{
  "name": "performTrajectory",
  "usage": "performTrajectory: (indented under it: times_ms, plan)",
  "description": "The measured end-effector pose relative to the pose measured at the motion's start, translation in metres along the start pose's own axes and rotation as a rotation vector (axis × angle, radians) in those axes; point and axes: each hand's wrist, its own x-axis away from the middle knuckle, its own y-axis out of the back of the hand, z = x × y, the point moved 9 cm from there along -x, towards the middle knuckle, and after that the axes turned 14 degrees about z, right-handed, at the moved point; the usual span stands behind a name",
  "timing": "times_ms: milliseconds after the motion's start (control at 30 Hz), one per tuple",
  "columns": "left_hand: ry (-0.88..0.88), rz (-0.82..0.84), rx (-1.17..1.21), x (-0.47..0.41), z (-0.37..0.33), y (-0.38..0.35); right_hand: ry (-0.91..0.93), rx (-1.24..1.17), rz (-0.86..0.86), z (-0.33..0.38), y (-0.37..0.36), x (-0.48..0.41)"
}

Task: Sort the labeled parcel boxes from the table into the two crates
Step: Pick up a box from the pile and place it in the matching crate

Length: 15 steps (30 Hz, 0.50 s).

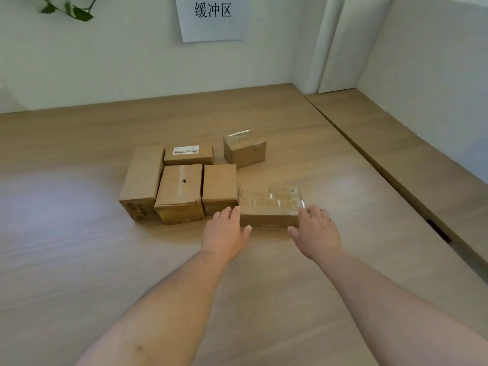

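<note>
**Both hands flanked the taped box**

Both bare forearms reached forward from the near edge over the wooden table (79, 247), converging slightly. The left hand (225, 231) lay palm down with its fingers straight and together, the fingertips at the near left corner of a flat taped box (269, 204). The right hand (315, 232) mirrored it at the box's right end, fingers loosely spread and the thumb pointing left along the near face. Neither hand gripped anything, and I could not tell whether either touched the cardboard.

The taped box sat at the near right of the cluster, just beside a plain box (219, 184). Left of that stood a box with a hole (179, 191), then a long box (142, 178). Behind them lay a labelled box (188, 154), and a crumpled box (244, 150) stood farther right, apart from the taped box.

A paper sign (211, 17) hung on the far wall.
</note>
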Motion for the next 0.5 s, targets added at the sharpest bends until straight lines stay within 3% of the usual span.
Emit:
performTrajectory:
  times_ms: [267,500]
  plan:
    - [0.216,-0.047,0.396,-0.033,-0.006,-0.003,0.054,-0.171,0.129,-0.020,0.002,-0.068]
    - [0.307,-0.050,0.532,-0.043,-0.010,-0.007,0.045,-0.352,0.257,-0.023,-0.013,-0.092]
